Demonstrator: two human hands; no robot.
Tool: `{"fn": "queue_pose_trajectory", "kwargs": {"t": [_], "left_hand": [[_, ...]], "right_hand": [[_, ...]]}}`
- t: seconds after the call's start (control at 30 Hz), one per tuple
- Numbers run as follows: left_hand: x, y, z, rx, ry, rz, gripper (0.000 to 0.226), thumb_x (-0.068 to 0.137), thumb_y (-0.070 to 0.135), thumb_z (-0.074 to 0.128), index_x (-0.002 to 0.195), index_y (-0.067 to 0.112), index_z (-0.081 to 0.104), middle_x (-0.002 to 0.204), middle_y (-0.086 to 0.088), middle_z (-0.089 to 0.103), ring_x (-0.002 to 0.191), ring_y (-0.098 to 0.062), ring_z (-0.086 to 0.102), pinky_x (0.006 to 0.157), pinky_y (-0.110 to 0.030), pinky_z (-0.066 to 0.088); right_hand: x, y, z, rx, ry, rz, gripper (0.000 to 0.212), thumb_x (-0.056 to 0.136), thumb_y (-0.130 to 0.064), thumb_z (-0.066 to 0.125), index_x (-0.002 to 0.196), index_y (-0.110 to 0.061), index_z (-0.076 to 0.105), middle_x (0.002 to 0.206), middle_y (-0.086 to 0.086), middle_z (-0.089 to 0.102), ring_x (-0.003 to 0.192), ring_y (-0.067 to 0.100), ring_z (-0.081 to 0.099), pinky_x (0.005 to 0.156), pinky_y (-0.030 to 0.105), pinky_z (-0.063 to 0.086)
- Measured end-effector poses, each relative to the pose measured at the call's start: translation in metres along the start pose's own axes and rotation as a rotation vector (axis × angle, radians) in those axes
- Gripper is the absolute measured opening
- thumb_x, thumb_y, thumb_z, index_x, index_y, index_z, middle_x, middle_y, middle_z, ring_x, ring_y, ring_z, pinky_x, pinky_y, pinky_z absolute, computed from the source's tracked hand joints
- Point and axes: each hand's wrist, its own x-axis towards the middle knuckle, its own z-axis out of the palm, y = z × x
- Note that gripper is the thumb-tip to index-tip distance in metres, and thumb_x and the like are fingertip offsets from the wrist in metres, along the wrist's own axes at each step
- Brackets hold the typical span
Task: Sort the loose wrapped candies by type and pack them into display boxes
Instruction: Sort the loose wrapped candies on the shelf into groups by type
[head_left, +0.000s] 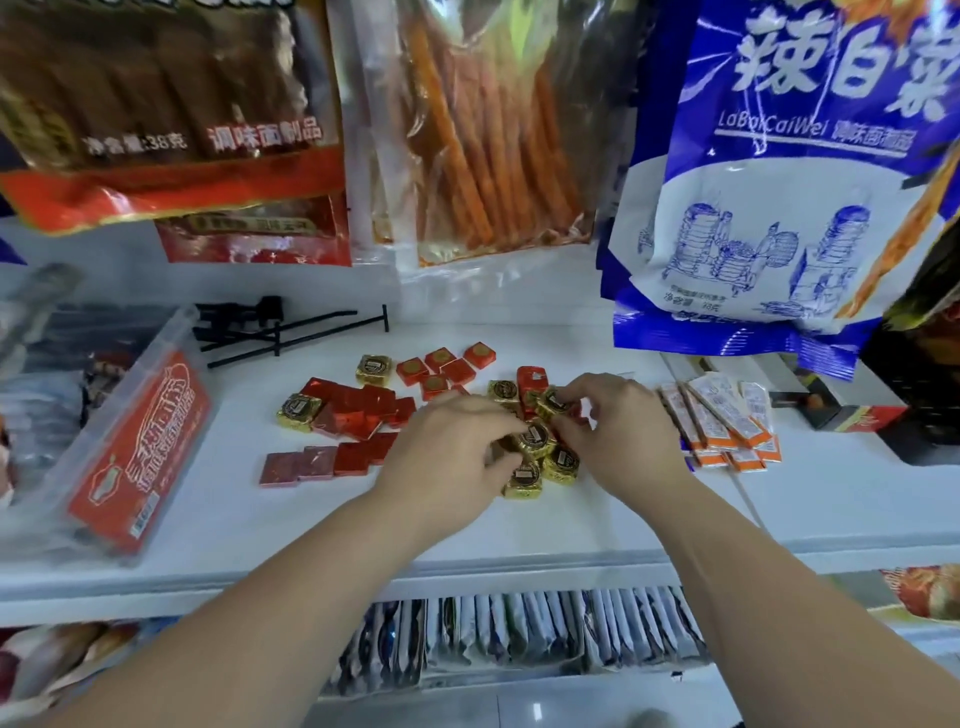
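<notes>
I'm gathering the gold candies (537, 441), well right of the clear display box (140, 447). My left hand (457, 441) and right hand (618, 426) both pinch pieces. The red candies (358, 415) lie nearer that box. Next, I judge, the gold ones need carrying over together.

Gold wrapped candies (562, 463): crinkled glossy foil
Red square candies (358, 411): shiny foil
White shelf (571, 525): smooth, matt
</notes>
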Motion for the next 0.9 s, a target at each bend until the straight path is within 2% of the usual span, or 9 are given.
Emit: {"fn": "queue_pose_trajectory", "kwargs": {"t": [0.1, 0.2, 0.27, 0.37, 0.47, 0.57, 0.63, 0.73, 0.9], "left_hand": [[-0.004, -0.018, -0.025, 0.048, 0.126, -0.058, 0.028, 0.088, 0.013, 0.061, 0.110, 0.026, 0.073, 0.109, 0.004, 0.071, 0.102, -0.020, 0.060, 0.088, -0.034, 0.050], [-0.009, -0.045, -0.057, 0.107, 0.260, -0.271, 0.031, 0.087, 0.005, 0.057, 0.108, 0.022, 0.074, 0.105, -0.002, 0.069, 0.095, -0.026, 0.063, 0.078, -0.030, 0.050], [-0.014, -0.066, -0.074, 0.179, 0.253, -0.412, 0.032, 0.087, 0.010, 0.058, 0.114, 0.022, 0.069, 0.114, -0.006, 0.066, 0.101, -0.030, 0.062, 0.081, -0.034, 0.051], [-0.020, -0.087, -0.088, 0.364, 0.104, -0.534, 0.036, 0.088, 0.025, 0.061, 0.124, 0.019, 0.062, 0.122, -0.011, 0.060, 0.105, -0.034, 0.060, 0.082, -0.040, 0.052], [-0.022, -0.094, -0.089, 0.455, 0.001, -0.559, 0.036, 0.089, 0.029, 0.057, 0.122, 0.016, 0.060, 0.119, -0.011, 0.055, 0.100, -0.035, 0.061, 0.076, -0.041, 0.051], [-0.022, -0.100, -0.089, 0.419, -0.037, -0.572, 0.034, 0.089, 0.028, 0.055, 0.120, 0.017, 0.062, 0.117, -0.012, 0.056, 0.098, -0.035, 0.061, 0.077, -0.040, 0.052], [-0.022, -0.104, -0.090, 0.372, -0.039, -0.570, 0.029, 0.089, 0.029, 0.055, 0.114, 0.019, 0.065, 0.107, -0.010, 0.059, 0.092, -0.032, 0.061, 0.075, -0.039, 0.054], [-0.023, -0.108, -0.092, 0.330, -0.058, -0.566, 0.022, 0.084, 0.032, 0.060, 0.104, 0.024, 0.067, 0.092, -0.002, 0.063, 0.081, -0.024, 0.060, 0.068, -0.034, 0.054], [-0.024, -0.112, -0.088, 0.312, -0.017, -0.548, 0.018, 0.081, 0.034, 0.067, 0.097, 0.026, 0.067, 0.086, 0.002, 0.065, 0.077, -0.021, 0.062, 0.068, -0.036, 0.058]], "right_hand": [[0.004, -0.006, -0.004, 0.025, 0.002, -0.003, 0.018, 0.079, -0.024, 0.074, 0.096, -0.020, 0.074, 0.093, -0.008, 0.062, 0.085, 0.014, 0.058, 0.070, 0.026, 0.046], [0.009, -0.025, -0.003, 0.089, 0.057, -0.061, 0.016, 0.080, -0.022, 0.070, 0.095, -0.019, 0.074, 0.100, -0.004, 0.067, 0.090, 0.018, 0.061, 0.078, 0.036, 0.054], [0.016, -0.046, 0.007, 0.079, -0.034, -0.109, 0.017, 0.083, -0.030, 0.067, 0.099, -0.024, 0.073, 0.103, -0.007, 0.065, 0.098, 0.016, 0.057, 0.083, 0.034, 0.051], [0.036, -0.081, 0.030, 0.052, -0.210, -0.207, 0.020, 0.087, -0.034, 0.064, 0.106, -0.031, 0.072, 0.100, -0.010, 0.064, 0.099, 0.016, 0.052, 0.081, 0.032, 0.046], [0.066, -0.109, 0.059, 0.031, -0.269, -0.264, 0.022, 0.089, -0.032, 0.060, 0.108, -0.031, 0.072, 0.098, -0.010, 0.066, 0.102, 0.024, 0.056, 0.082, 0.030, 0.046], [0.090, -0.127, 0.078, -0.026, -0.328, -0.211, 0.028, 0.090, -0.038, 0.057, 0.116, -0.038, 0.067, 0.120, 0.000, 0.066, 0.107, 0.024, 0.058, 0.092, 0.038, 0.051], [0.098, -0.135, 0.085, -0.054, -0.380, -0.206, 0.027, 0.091, -0.035, 0.060, 0.117, -0.037, 0.068, 0.126, -0.001, 0.065, 0.110, 0.026, 0.059, 0.096, 0.039, 0.050], [0.102, -0.139, 0.092, -0.094, -0.403, -0.220, 0.020, 0.086, -0.034, 0.068, 0.105, -0.036, 0.073, 0.114, -0.008, 0.069, 0.106, 0.020, 0.061, 0.092, 0.035, 0.051], [0.097, -0.135, 0.095, -0.050, -0.348, -0.190, 0.012, 0.083, -0.032, 0.072, 0.096, -0.032, 0.073, 0.099, -0.010, 0.070, 0.093, 0.016, 0.063, 0.083, 0.034, 0.053]]}}
